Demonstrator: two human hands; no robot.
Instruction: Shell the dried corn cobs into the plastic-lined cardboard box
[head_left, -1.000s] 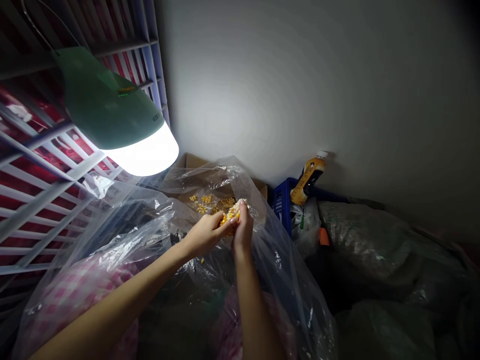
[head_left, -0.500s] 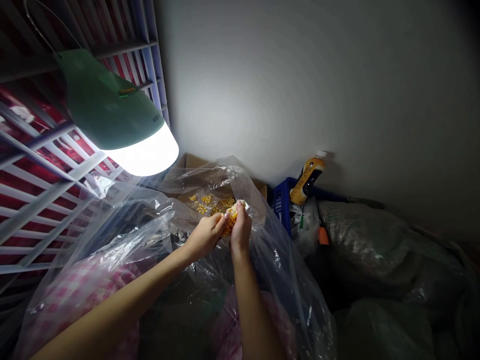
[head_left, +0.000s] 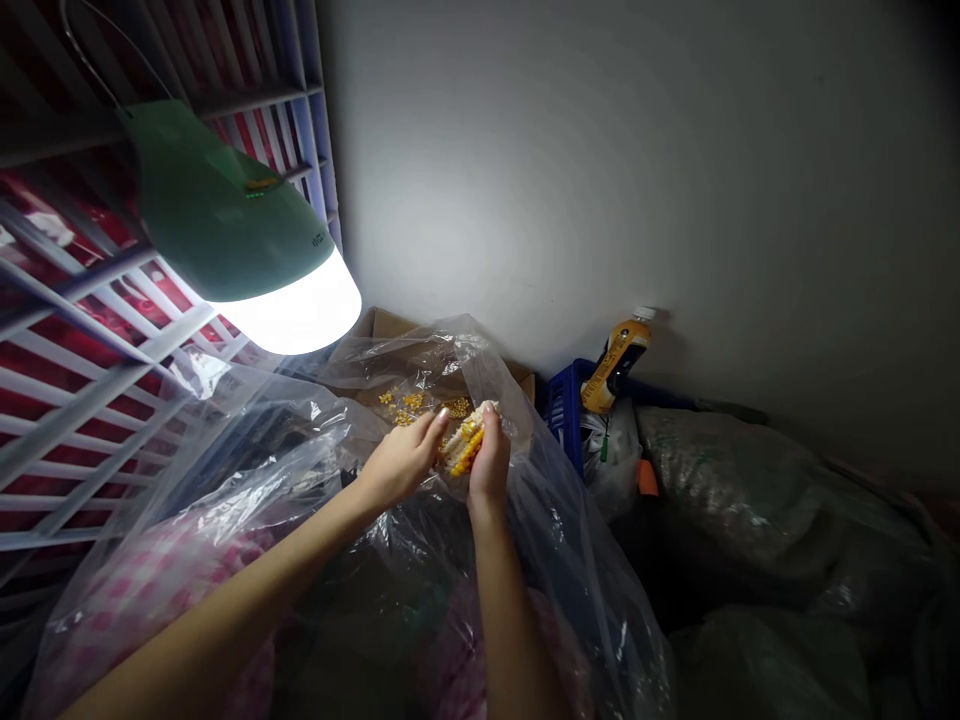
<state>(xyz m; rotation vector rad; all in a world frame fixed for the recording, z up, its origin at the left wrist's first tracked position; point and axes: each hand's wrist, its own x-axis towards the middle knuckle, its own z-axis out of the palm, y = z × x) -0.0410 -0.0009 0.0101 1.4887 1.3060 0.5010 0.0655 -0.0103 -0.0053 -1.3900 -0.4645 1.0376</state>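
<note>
Between my two hands is a corn cob (head_left: 466, 440), partly stripped: yellow kernels cover one side and pale bare cob shows along the other. My right hand (head_left: 489, 462) is closed round its right side, thumb near the upper end. At the lower left end my left hand (head_left: 405, 458) is closed against it; the thumb points up along the bare strip and the other fingers are mostly hidden. Loose corn kernels (head_left: 409, 402) lie beyond the hands on a clear plastic bag (head_left: 469, 345), which spreads over a cardboard box (head_left: 390, 325) and toward my lap.
A lit green lamp (head_left: 232, 215) hangs at upper left from a slatted plastic crate (head_left: 105, 395). On the right, a bottle (head_left: 616, 360) leans in a blue basket (head_left: 564, 405), beside a large dark sack (head_left: 742, 500). A grey wall (head_left: 600, 170) stands behind.
My left thumb has lifted from the kernels and moved slightly left. The cob has turned, so a wider pale bare strip shows. My right hand has shifted slightly right and down.
</note>
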